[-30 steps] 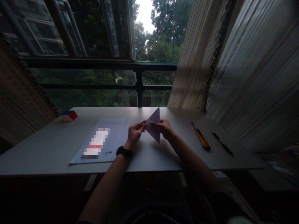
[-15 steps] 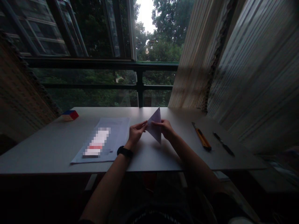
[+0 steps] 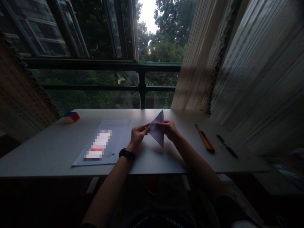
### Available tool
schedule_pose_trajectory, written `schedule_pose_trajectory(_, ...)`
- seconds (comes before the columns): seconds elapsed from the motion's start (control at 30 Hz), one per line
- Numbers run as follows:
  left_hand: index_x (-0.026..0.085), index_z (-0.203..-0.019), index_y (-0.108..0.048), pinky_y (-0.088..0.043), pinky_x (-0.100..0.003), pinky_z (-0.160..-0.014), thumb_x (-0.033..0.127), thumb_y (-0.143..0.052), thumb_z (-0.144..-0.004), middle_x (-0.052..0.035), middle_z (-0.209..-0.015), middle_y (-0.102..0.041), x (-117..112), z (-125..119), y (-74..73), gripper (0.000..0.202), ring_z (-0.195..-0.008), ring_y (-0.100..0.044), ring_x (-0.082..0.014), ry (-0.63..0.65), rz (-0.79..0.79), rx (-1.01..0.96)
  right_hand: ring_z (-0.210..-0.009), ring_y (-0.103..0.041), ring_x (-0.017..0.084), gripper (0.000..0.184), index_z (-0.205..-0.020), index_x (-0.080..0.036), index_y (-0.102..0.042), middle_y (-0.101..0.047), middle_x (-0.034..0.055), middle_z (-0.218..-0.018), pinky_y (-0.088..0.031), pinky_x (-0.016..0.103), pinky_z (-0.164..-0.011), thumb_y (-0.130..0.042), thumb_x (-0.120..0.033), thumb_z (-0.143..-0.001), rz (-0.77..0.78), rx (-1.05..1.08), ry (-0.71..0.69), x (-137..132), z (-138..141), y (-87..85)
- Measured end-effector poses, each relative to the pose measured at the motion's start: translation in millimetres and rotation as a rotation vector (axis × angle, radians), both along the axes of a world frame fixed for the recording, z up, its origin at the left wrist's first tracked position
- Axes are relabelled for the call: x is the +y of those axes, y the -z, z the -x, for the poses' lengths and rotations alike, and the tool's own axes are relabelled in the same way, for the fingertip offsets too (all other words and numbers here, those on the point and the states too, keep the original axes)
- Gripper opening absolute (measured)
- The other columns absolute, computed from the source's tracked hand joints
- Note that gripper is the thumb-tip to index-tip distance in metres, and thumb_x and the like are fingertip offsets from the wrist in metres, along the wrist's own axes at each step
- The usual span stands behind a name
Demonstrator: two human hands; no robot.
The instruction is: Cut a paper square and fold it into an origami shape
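A folded sheet of paper (image 3: 158, 134), triangular in outline, is held up above the white table between both hands. My left hand (image 3: 139, 134) pinches its left corner between thumb and fingers; a dark band circles that wrist. On the opposite edge, my right hand (image 3: 171, 129) grips the paper with the thumb lying across its near face and the other fingers behind, partly hidden. One point of the triangle faces up and another faces down.
Left of my hands lie white paper sheets (image 3: 121, 136), partly blurred out. A colored cube (image 3: 71, 117) sits at the far left of the table (image 3: 47, 152). To the right are a yellow utility knife (image 3: 205, 139) and a black pen (image 3: 227, 146). Window and curtains (image 3: 190, 79) stand behind.
My right thumb has shifted slightly right along the paper, and the paper has tilted a little. My left hand keeps nearly the same place.
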State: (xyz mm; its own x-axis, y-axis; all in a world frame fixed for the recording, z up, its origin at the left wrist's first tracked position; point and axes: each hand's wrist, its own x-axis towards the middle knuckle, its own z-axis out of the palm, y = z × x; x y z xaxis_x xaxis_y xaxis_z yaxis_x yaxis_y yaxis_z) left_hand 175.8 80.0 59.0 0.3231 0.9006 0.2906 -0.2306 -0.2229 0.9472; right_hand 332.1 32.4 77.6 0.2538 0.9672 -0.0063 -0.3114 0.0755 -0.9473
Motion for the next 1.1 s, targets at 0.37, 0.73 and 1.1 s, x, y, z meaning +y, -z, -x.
schedule_pose_trajectory(0.37, 0.014, -0.09, -0.07, -0.042, -0.023, -0.049, 0.029, -0.073, -0.058, -0.0066, -0.071, -0.069, 0, 0, 0.5, 0.036, -0.054, -0.054, -0.0108, 0.01, -0.006, 0.013, -0.046, -0.055, 0.011, 0.031, -0.07, -0.013, -0.064, -0.063, 0.0015, -0.059, -0.043, 0.022, -0.043, -0.077, -0.032, -0.048, -0.003, -0.013, 0.066, -1, -1, -3.1)
schedule_pose_trajectory(0.73, 0.014, -0.086, -0.071, -0.042, -0.023, -0.049, 0.029, -0.075, -0.055, -0.0067, -0.069, -0.069, -2, -1, -0.1, 0.034, -0.055, -0.055, -0.0114, 0.054, 0.022, 0.021, -0.047, -0.053, 0.009, 0.033, -0.063, -0.015, -0.058, -0.057, -0.0023, -0.053, -0.045, 0.023, -0.047, -0.079, -0.033, -0.046, -0.089, 0.044, 0.208, -4, -12, -15.1)
schedule_pose_trajectory(1.1, 0.014, -0.085, -0.071, -0.043, -0.024, -0.049, 0.03, -0.075, -0.054, -0.0079, -0.071, -0.069, -3, -1, -1.2, 0.035, -0.054, -0.055, -0.0122, 0.053, 0.009, 0.028, -0.049, -0.055, 0.011, 0.034, -0.063, -0.016, -0.057, -0.061, -0.0001, -0.06, -0.046, 0.024, -0.047, -0.077, -0.039, -0.049, -0.093, -0.071, 0.284, -1, -13, -21.3)
